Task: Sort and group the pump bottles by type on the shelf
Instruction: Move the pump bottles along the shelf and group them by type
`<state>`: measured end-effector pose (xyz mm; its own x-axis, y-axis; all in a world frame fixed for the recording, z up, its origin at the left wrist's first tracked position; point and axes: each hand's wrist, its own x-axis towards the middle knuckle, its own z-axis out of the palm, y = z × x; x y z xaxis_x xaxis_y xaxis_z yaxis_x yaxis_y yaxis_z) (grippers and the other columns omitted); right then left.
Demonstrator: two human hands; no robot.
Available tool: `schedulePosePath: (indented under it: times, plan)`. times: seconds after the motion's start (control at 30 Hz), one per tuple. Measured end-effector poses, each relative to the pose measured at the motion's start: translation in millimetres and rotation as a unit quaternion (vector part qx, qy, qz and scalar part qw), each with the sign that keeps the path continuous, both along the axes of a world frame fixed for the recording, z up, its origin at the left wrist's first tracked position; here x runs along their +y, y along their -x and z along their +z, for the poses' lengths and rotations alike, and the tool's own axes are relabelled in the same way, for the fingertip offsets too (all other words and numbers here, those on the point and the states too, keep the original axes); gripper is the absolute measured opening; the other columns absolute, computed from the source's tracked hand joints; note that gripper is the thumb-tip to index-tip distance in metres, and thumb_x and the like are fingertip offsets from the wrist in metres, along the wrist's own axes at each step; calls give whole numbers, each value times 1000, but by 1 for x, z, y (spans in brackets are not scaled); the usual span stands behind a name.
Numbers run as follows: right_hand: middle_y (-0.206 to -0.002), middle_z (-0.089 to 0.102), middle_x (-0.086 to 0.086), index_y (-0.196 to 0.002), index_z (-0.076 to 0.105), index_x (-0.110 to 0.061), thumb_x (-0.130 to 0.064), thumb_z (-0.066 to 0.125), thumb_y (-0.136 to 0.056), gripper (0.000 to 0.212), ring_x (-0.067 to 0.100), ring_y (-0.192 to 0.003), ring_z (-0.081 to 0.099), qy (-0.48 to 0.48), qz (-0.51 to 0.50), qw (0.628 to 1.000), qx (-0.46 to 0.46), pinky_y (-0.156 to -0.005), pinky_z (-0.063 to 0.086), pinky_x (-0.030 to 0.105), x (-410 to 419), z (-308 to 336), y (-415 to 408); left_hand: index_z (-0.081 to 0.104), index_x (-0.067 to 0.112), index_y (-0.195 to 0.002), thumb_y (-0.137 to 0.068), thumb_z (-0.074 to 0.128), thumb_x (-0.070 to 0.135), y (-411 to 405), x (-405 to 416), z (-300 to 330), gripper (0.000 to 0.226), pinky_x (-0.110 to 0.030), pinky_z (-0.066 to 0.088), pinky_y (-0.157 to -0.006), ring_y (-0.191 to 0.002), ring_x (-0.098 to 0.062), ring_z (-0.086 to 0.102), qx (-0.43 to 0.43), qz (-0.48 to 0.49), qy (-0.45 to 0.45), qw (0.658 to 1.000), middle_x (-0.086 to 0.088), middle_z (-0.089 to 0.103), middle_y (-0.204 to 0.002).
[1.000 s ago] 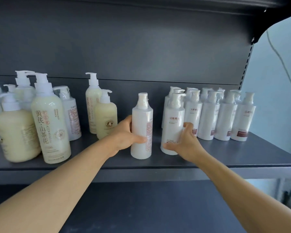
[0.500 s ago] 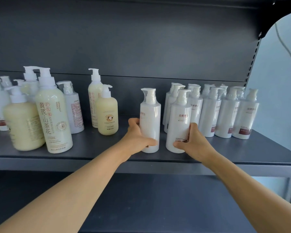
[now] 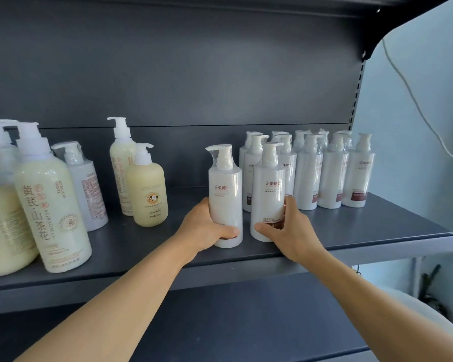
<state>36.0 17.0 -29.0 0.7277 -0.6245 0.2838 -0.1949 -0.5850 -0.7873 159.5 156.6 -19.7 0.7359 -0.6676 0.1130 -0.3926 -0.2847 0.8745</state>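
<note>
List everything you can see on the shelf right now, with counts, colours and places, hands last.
Held white bottles: two, white with pump tops, front centre of the shelf, one in the left hand, one in the right.
White bottle group: about ten, exact count unclear, white, back right of the shelf.
Cream bottles: four clearly seen, pale yellow, left side; tall labelled one in front, squat one nearer centre.
Pale grey-white bottle: one, behind the tall cream one.
Shelf: one, dark grey.
Left hand: grips the left bottle low.
Right hand: grips the right bottle low.
</note>
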Motion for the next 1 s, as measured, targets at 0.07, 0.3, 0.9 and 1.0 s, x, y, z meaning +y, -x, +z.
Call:
schedulePosePath:
  times: [0.07,0.3,0.9,1.0]
  plan:
    - [-103,53,-4,-119,36,-16,-26,72,-79,55,15,-90,53,2,-10,1000,-7,-70,41,19,1,0,-1,45,22,-128,-70,81,13,-2,0,1,69,-29,43,-87,-106,-14,52,-15,-2,-4,1000,7,55,-117]
    - [-104,57,0,-114,38,-14,-30,75,-76,55,18,-91,57,13,-47,999,-8,-73,47,27,-13,-1,9,50,21,-122,-67,84,18,4,-23,-1,65,-28,44,-79,-100,-15,55,-40,16,10,999,5,58,-115]
    - [-105,49,-4,-106,31,-21,-40,78,-70,62,23,-97,56,55,-101,993,21,-82,53,45,-192,11,97,47,22,-123,-66,83,19,101,-200,3,68,-29,46,-87,-105,-15,55,-61,20,30,997,5,59,-120]
    - [-103,48,-5,-105,31,-21,-40,78,-69,63,21,-94,54,53,-90,994,21,-81,52,44,-212,8,102,46,19,-122,-67,83,19,112,-221,0,67,-27,45,-83,-101,-14,55,-65,40,20,997,4,59,-119]
